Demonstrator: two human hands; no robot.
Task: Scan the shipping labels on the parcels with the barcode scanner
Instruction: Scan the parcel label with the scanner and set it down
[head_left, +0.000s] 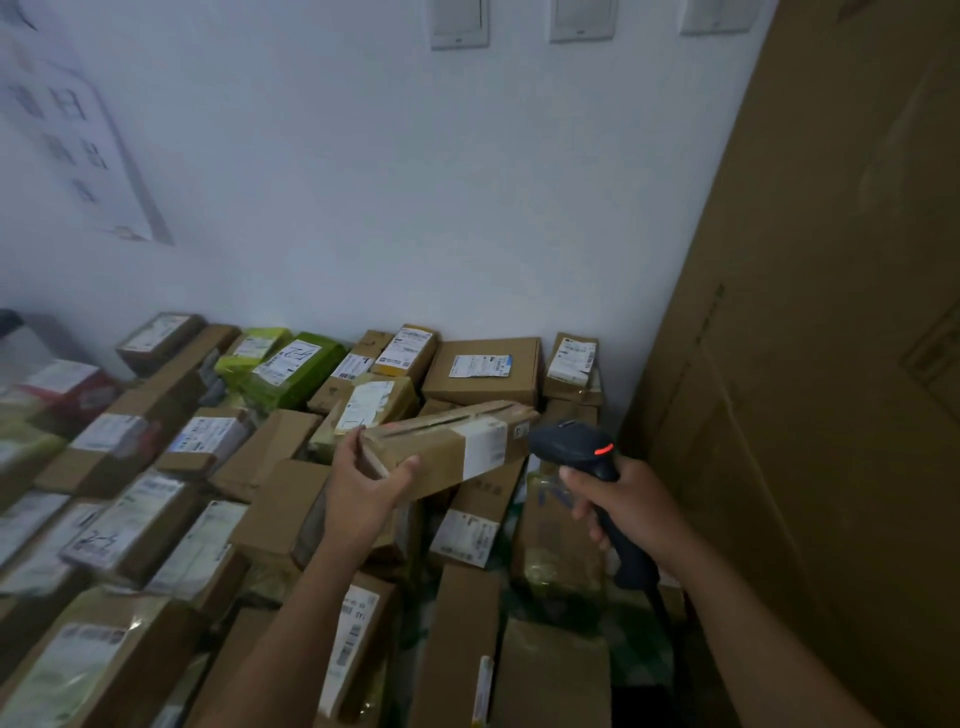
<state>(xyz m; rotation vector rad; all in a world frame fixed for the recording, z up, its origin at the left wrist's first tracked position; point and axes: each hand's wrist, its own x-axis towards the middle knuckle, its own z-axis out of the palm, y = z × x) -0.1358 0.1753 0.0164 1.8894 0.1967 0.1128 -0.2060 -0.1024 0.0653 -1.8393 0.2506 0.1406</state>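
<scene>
The left hand (363, 486) grasps a long parcel (447, 447) lifted above the pile; the right hand (623, 506) grips the barcode scanner (576, 449) just right of its label (484, 448). Likely next: aim squarely, trigger.

Hardly anything legible here. The white shipping label (483, 441) wrapped round the long brown cardboard parcel (441, 441) in the left hand (363, 488) is blurred out. Beyond that hand, the white sticker (291, 358) on the green plastic-wrapped parcel (306, 374) carries big handwritten strokes, maybe "4-2", not certain. Left of that hand, a pale scrawled label (111, 525) is unreadable. Just right of the left forearm, a sideways barcode label (356, 634) has bold characters, too soft to read. On the black barcode scanner (582, 447) in the right hand (618, 509), a glowing orange-red bar.
</scene>
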